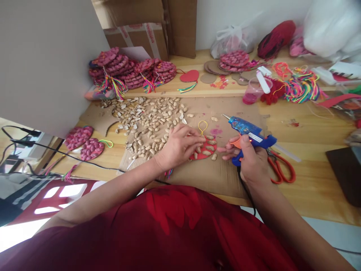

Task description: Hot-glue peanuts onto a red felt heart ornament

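Glue gun points away from the right hand whose fingers wrap it, probably for safety. Left hand fingers bend over the red piece, maybe steadying it; can't tell if they pinch anything. Peanuts lie beside them.

Loose peanuts lie on the cardboard, left of the glue gun. Right of it, scissors are on the table. Behind, a heart lies on the shelf.
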`<state>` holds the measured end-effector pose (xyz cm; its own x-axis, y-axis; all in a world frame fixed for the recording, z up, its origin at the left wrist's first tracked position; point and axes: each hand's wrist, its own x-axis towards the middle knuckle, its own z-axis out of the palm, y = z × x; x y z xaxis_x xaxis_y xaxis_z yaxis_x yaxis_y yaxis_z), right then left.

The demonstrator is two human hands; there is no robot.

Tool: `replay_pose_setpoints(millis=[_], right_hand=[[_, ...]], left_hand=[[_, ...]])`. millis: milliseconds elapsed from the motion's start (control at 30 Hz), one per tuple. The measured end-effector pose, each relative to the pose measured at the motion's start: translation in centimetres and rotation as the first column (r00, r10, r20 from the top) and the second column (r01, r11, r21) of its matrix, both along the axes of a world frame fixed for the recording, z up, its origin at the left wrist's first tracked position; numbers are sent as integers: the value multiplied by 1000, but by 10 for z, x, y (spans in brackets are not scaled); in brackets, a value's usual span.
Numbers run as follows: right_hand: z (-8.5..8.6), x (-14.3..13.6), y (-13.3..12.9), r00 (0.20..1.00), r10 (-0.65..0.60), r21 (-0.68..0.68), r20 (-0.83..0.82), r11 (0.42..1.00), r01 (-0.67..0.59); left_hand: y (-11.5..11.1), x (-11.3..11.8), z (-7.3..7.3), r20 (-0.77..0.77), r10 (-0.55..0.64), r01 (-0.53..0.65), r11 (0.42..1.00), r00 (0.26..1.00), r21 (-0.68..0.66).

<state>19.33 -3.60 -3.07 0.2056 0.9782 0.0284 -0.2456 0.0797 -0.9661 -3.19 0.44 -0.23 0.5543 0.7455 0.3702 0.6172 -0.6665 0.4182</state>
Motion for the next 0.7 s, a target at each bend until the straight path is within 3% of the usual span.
replay_pose_setpoints(millis=[200, 467, 700], right_hand=[[-2, 0, 1, 1000, 14, 8, 14, 1000, -14], [-9, 2, 2, 999, 41, 45, 13, 998, -42], [-10, 0, 2, 997, 67, 112, 24, 991, -69]], left_hand=[[20, 8, 7, -58, 112, -121, 971, 992, -205], [30, 38, 10, -243, 143, -197, 957, 959, -213], [36, 45, 7, -302, 111, -186, 955, 947, -232]])
